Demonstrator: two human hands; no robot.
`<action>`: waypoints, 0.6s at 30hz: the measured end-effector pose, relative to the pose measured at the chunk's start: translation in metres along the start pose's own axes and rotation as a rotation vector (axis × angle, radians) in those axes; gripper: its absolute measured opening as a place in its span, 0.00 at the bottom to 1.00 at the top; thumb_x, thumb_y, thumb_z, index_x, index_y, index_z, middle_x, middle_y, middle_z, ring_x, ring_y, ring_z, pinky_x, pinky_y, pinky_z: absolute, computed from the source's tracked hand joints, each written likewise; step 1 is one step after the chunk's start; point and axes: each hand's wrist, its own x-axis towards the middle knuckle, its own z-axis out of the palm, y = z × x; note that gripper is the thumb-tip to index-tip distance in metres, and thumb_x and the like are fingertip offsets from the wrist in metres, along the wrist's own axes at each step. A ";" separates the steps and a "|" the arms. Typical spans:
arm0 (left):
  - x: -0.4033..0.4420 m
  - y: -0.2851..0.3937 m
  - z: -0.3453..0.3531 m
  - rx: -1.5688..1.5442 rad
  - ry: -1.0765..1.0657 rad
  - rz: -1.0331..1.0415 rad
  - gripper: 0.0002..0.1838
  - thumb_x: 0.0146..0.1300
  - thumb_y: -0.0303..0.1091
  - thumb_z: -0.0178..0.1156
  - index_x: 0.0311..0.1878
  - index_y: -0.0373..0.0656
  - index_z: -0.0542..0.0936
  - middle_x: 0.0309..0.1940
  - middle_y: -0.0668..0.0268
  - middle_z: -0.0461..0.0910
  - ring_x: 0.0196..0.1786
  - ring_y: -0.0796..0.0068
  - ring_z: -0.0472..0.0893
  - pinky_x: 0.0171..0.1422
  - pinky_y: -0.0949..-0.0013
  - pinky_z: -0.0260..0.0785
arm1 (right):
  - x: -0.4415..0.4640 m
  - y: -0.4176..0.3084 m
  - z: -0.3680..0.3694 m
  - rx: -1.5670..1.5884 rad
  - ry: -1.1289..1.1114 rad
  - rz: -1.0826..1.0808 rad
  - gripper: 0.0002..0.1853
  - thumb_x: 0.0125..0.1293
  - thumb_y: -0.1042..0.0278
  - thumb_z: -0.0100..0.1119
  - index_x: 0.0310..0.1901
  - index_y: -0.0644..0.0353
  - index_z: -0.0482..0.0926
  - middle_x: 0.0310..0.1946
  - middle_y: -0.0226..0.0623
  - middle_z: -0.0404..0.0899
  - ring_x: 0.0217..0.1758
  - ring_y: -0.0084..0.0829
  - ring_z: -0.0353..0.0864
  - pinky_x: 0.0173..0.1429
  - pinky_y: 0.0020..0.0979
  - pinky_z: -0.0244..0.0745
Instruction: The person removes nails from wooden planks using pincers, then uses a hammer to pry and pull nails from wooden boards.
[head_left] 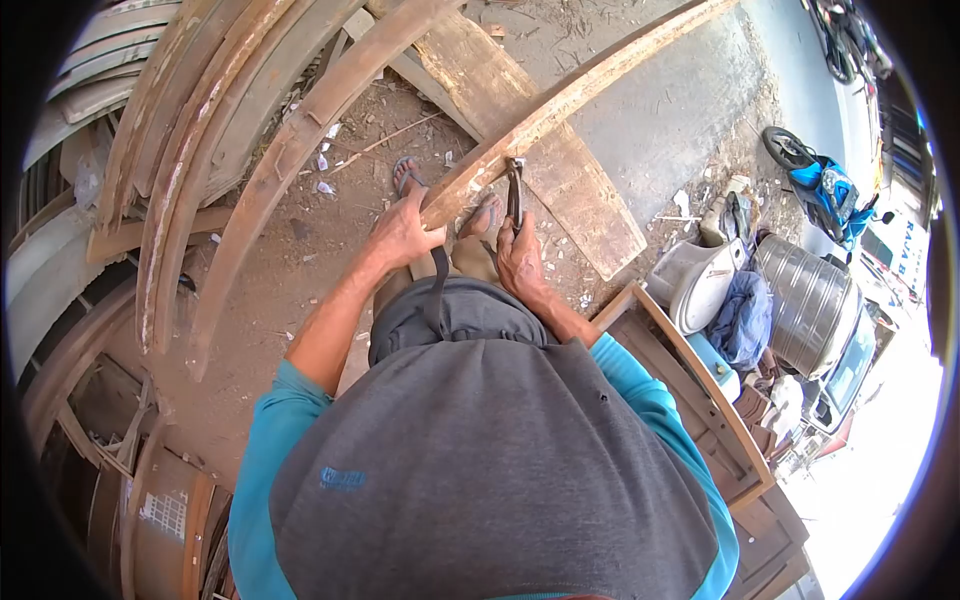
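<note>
A long, worn wooden beam (560,100) slants from in front of my legs up to the upper right. My left hand (405,238) is closed over its near end, with the thumb lying toward the right. Lower and to the right, my right hand (522,262) grips the handles of dark metal pincers (515,195). Their head touches the beam's side edge; whether a nail sits in the jaws is too small to make out. Beneath the beam, a wide, scraped plank (590,195) lies on the ground.
Curved wooden pieces (290,150) are stacked at the left. On the right are a wooden panel frame (690,370), a white toilet bowl (705,285), a ribbed metal drum (805,300) and a blue motorcycle (825,190). White scraps litter the dirt ground around my sandalled feet.
</note>
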 end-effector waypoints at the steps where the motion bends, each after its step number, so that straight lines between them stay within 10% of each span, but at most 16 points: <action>1: 0.003 -0.003 -0.006 -0.147 -0.092 0.009 0.38 0.57 0.44 0.69 0.69 0.39 0.71 0.50 0.40 0.83 0.56 0.44 0.85 0.62 0.50 0.75 | 0.010 0.000 0.000 -0.017 -0.001 -0.102 0.13 0.81 0.62 0.48 0.54 0.66 0.69 0.29 0.59 0.77 0.34 0.62 0.79 0.40 0.54 0.73; 3: 0.006 0.002 -0.010 -0.070 -0.111 -0.013 0.35 0.58 0.45 0.68 0.67 0.38 0.75 0.51 0.43 0.84 0.56 0.48 0.85 0.63 0.54 0.74 | 0.020 0.000 -0.007 -0.006 0.022 -0.201 0.13 0.81 0.62 0.49 0.55 0.64 0.69 0.29 0.61 0.76 0.35 0.67 0.78 0.41 0.55 0.73; 7: -0.007 0.012 0.004 -0.017 0.023 -0.055 0.36 0.56 0.49 0.69 0.65 0.40 0.73 0.49 0.41 0.85 0.54 0.41 0.85 0.58 0.47 0.77 | 0.032 -0.045 -0.079 0.423 -0.093 0.057 0.13 0.79 0.68 0.44 0.57 0.64 0.71 0.35 0.40 0.80 0.38 0.30 0.86 0.40 0.36 0.82; 14: -0.017 0.023 0.027 0.183 0.204 -0.092 0.40 0.54 0.45 0.73 0.68 0.41 0.70 0.53 0.39 0.82 0.57 0.35 0.82 0.59 0.43 0.76 | 0.061 -0.038 -0.152 0.141 -0.280 0.100 0.18 0.74 0.71 0.42 0.60 0.70 0.69 0.50 0.49 0.81 0.49 0.38 0.88 0.52 0.39 0.86; 18: -0.016 0.014 0.037 0.231 0.344 0.042 0.34 0.55 0.42 0.72 0.62 0.38 0.73 0.48 0.39 0.82 0.52 0.36 0.83 0.56 0.43 0.75 | 0.033 -0.012 -0.106 -0.042 -0.386 -0.011 0.20 0.69 0.71 0.45 0.60 0.70 0.70 0.41 0.49 0.83 0.45 0.40 0.88 0.52 0.43 0.82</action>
